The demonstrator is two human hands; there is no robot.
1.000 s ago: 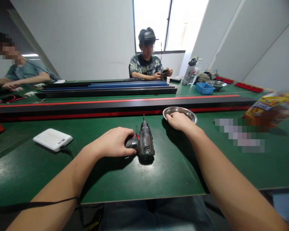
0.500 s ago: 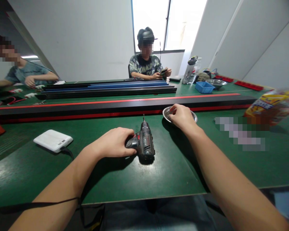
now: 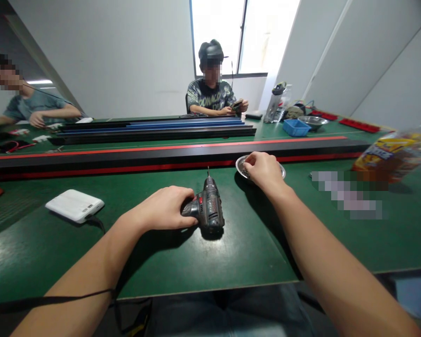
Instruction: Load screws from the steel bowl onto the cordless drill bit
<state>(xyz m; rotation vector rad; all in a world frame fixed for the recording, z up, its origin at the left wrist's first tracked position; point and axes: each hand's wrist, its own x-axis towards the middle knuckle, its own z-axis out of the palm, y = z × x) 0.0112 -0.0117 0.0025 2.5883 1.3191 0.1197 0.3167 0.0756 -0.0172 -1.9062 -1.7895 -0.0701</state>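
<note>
Drill [image 3: 211,208] in the left hand [image 3: 171,207], right hand [image 3: 265,169] over the metal bowl [image 3: 239,173]

Head view: The drill lay on its side on the green worktop [image 3: 249,252], its bit pointing away from the wearer and its handle turned left. The left hand curled round that handle, thumb on the near side, fingers on the far side. The bowl stood to the right of the drill and farther off; over it the right hand bent its fingers in towards the thumb, though whether they pinched anything could not be told. Beyond the drill ran a long black-and-red bar [image 3: 182,154]; a white box [image 3: 75,206] with a cable lay to its left.

The drill looked stiff and fairly heavy at the body, best taken by the handle, clear of the thin bit. The small pieces [image 3: 245,173] in the bowl would probably be light, hard and fiddly, suited to a fingertip pinch.

The left hand covered most of the handle and its base. The right hand hid much of the bowl, and the pieces were too small to identify. Whether the bit touched the bar was unclear.
</note>
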